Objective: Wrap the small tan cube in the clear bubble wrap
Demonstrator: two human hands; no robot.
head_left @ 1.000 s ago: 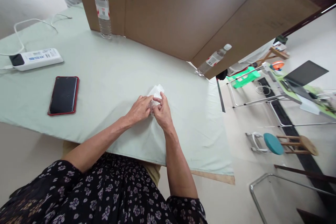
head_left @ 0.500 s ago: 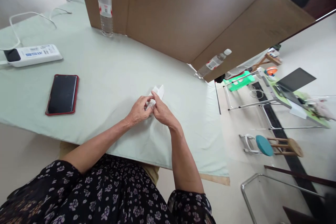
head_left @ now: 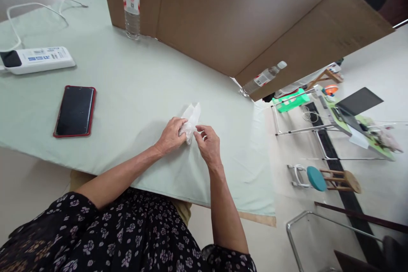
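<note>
A small crumpled white plastic bag (head_left: pixel 192 114), thin and translucent, lies bunched on the cloth-covered table, its two pointed ends facing away from me. My left hand (head_left: pixel 173 135) is closed on its left side, thumb and fingers pinching the gathered plastic. At the right edge of the bag, my right hand (head_left: pixel 208 142) has its thumb and forefinger tips close together on the plastic, with the other fingers curled. Whether anything is inside the bag I cannot make out.
Left of my hands lie a phone in a red case (head_left: pixel 75 111) and a white power strip (head_left: pixel 41 60) with a cable. A brown cardboard panel (head_left: pixel 197 17) stands at the back, with water bottles (head_left: pixel 131 6) against it. Stools (head_left: pixel 316 178) stand on the floor at right.
My right hand has moved right, away from my left, and its grip has shifted to the bag's edge. More of the white plastic shows between the hands. The view has shifted slightly.
</note>
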